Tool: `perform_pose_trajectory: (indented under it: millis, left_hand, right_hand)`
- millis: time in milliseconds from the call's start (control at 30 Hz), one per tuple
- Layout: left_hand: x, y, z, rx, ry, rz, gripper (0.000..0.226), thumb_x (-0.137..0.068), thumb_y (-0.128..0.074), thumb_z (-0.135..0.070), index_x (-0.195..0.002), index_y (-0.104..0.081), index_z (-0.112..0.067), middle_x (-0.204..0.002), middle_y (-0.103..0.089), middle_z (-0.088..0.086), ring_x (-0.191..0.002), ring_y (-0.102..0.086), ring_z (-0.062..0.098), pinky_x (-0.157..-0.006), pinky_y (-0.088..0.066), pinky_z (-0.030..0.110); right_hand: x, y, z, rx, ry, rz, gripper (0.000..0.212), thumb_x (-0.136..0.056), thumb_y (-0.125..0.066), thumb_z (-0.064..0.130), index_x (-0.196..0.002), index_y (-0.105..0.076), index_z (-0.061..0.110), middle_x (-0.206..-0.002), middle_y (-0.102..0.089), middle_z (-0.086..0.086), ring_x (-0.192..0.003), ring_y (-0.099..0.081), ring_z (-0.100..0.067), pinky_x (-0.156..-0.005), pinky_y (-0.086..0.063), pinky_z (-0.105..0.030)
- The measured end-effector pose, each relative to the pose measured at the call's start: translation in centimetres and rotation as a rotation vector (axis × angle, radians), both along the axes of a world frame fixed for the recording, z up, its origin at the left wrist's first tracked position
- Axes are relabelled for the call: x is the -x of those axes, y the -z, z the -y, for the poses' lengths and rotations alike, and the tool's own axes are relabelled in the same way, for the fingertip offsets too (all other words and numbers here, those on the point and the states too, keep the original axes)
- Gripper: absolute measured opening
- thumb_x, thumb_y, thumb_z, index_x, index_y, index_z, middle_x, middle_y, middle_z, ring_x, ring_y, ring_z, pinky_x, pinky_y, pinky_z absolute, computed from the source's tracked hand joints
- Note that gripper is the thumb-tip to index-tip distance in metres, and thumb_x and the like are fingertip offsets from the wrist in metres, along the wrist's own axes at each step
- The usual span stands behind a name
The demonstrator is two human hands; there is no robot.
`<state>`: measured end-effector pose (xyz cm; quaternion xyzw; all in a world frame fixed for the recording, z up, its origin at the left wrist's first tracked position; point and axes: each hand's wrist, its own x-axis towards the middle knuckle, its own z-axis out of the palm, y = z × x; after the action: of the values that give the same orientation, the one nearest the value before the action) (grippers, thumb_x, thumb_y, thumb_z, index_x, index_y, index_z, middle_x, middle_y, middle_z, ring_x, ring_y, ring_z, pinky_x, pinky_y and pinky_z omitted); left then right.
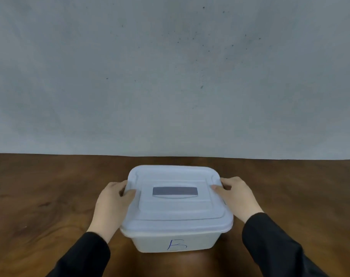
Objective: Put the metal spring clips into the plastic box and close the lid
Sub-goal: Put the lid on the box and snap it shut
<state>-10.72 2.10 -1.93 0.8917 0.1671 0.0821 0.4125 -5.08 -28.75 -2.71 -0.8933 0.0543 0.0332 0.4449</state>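
Note:
A white translucent plastic box [174,239] with a blue letter B on its front stands on the wooden table, low in the middle of the view. Its lid [176,208], with a grey handle [175,191] in the top, lies flat on the box. My left hand [112,204] grips the lid's left edge, thumb on top. My right hand [237,193] grips the right edge the same way. No spring clips are visible; the inside of the box is hidden by the lid.
The dark brown wooden table [50,196] spreads to both sides of the box. A plain grey wall [170,76] rises directly behind the table's far edge. Black sleeves cover both forearms.

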Motion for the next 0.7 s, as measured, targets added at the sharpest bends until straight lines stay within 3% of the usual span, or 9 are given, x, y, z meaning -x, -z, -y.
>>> perform_pose_trajectory:
  millis: [100, 200, 300, 367, 433, 533, 633, 700]
  left_hand:
    - [1.2, 0.2, 0.1, 0.106, -0.023, -0.068, 0.033, -0.093, -0.061, -0.033, -0.125, -0.064, -0.026, -0.122, -0.064, -0.004, -0.106, -0.063, 0.018, -0.084, -0.057, 0.036]
    - [1.9, 0.8, 0.3, 0.085, -0.017, -0.104, 0.047, -0.093, -0.062, -0.038, -0.138, -0.056, -0.025, -0.134, -0.06, -0.004, -0.115, -0.061, 0.018, -0.094, -0.055, 0.041]
    - [1.9, 0.7, 0.7, 0.193, -0.048, -0.116, 0.05, -0.095, -0.063, -0.035, -0.142, -0.048, -0.027, -0.131, -0.06, -0.005, -0.103, -0.061, 0.013, -0.078, -0.055, 0.03]
    - [1.7, 0.7, 0.5, 0.339, -0.066, -0.161, 0.058, -0.094, -0.064, -0.037, -0.147, -0.039, -0.029, -0.133, -0.055, -0.006, -0.101, -0.061, 0.013, -0.067, -0.054, 0.026]
    - [1.7, 0.6, 0.3, 0.561, -0.082, -0.234, 0.068, -0.091, -0.068, -0.04, -0.15, -0.035, -0.03, -0.134, -0.059, -0.006, -0.103, -0.067, 0.019, -0.067, -0.061, 0.035]
    - [1.2, 0.5, -0.1, 0.698, -0.099, -0.309, 0.048, -0.089, -0.072, -0.038, -0.131, -0.056, -0.022, -0.106, -0.079, 0.002, -0.09, -0.078, 0.027, -0.076, -0.063, 0.047]
    - [1.1, 0.4, 0.1, 0.651, -0.017, -0.319, 0.034, -0.088, -0.074, -0.035, -0.117, -0.061, -0.023, -0.088, -0.081, -0.001, -0.078, -0.079, 0.021, -0.067, -0.063, 0.04]
    - [1.2, 0.3, 0.4, 0.637, 0.061, -0.268, 0.029, -0.089, -0.073, -0.031, -0.115, -0.06, -0.028, -0.092, -0.08, -0.005, -0.081, -0.079, 0.018, -0.065, -0.062, 0.034]
  right_hand:
    - [-0.4, 0.6, 0.3, 0.019, -0.019, -0.013, 0.019, -0.085, -0.06, 0.052, -0.092, -0.068, 0.035, -0.103, -0.054, 0.005, -0.086, -0.058, -0.014, -0.063, -0.044, -0.02]
    - [-0.3, 0.8, 1.0, 0.082, -0.035, -0.032, 0.036, -0.091, -0.057, 0.05, -0.119, -0.067, 0.032, -0.12, -0.05, 0.004, -0.099, -0.054, -0.012, -0.07, -0.042, -0.019]
    - [0.2, 1.0, 1.3, -0.048, -0.02, -0.079, 0.041, -0.094, -0.057, 0.045, -0.13, -0.062, 0.027, -0.121, -0.053, 0.012, -0.105, -0.056, -0.011, -0.078, -0.044, -0.022]
    - [0.4, 1.0, 1.2, -0.153, 0.005, -0.088, 0.039, -0.093, -0.061, 0.043, -0.128, -0.058, 0.027, -0.118, -0.059, 0.011, -0.099, -0.059, -0.009, -0.069, -0.047, -0.021]
    - [0.2, 1.3, 1.2, -0.185, 0.081, -0.124, 0.047, -0.089, -0.064, 0.046, -0.128, -0.049, 0.024, -0.12, -0.057, 0.004, -0.095, -0.058, -0.012, -0.061, -0.045, -0.021]
    - [0.5, 1.6, 1.2, -0.174, 0.071, -0.2, 0.058, -0.089, -0.058, 0.057, -0.133, -0.049, 0.021, -0.117, -0.063, 0.005, -0.094, -0.063, -0.012, -0.063, -0.049, -0.022]
    - [1.9, 1.4, 1.0, -0.181, -0.036, -0.151, 0.053, -0.092, -0.054, 0.054, -0.139, -0.046, 0.03, -0.107, -0.06, 0.02, -0.085, -0.059, 0.002, -0.057, -0.047, -0.01]
    - [2.9, 1.1, 0.5, -0.251, -0.058, -0.133, 0.049, -0.092, -0.061, 0.043, -0.133, -0.035, 0.041, -0.099, -0.053, 0.027, -0.08, -0.055, 0.005, -0.047, -0.046, -0.006]
